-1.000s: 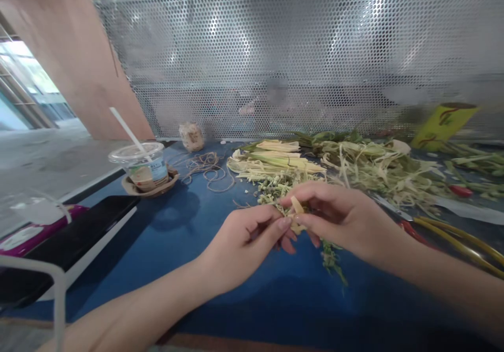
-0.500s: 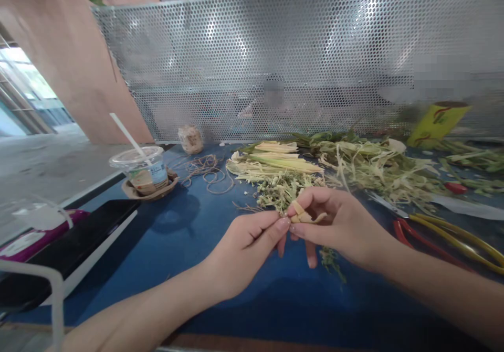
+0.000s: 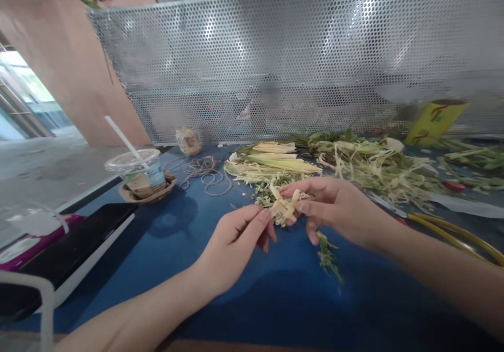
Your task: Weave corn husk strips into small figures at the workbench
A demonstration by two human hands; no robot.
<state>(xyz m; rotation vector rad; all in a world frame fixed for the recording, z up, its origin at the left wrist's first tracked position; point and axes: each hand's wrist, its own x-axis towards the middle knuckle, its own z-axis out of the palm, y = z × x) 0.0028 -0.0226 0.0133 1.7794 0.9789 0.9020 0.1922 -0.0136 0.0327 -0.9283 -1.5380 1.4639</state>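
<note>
Between my two hands is a small piece of pale, crossed leaf strips (image 3: pixel 284 209), with short ends sticking up. My left hand (image 3: pixel 235 244) pinches its left edge between thumb and forefinger. On the other side, my right hand (image 3: pixel 334 204) grips its right edge, thumb in front and fingers behind. A green sprig (image 3: pixel 328 257) shows just below my right fingers; whether it hangs from them or lies on the table I cannot tell. Right behind the piece is a heap of small greenish buds (image 3: pixel 271 181), partly hidden by it.
Pale husk strips (image 3: pixel 283 158) and a shredded leaf pile (image 3: pixel 370 166) lie behind on the blue table (image 3: pixel 220 315). Yellow-handled scissors (image 3: pixel 452 234) are at right. Left are tangled twine (image 3: pixel 205 171), a lidded cup (image 3: pixel 142 176) and a black phone-like slab (image 3: pixel 74 252). A perforated metal screen (image 3: pixel 252 53) stands behind.
My hands have moved apart slightly, and the leaf-strip piece now shows more openly between them. My right hand has shifted up, uncovering more of the green sprig. The view has shifted slightly.
</note>
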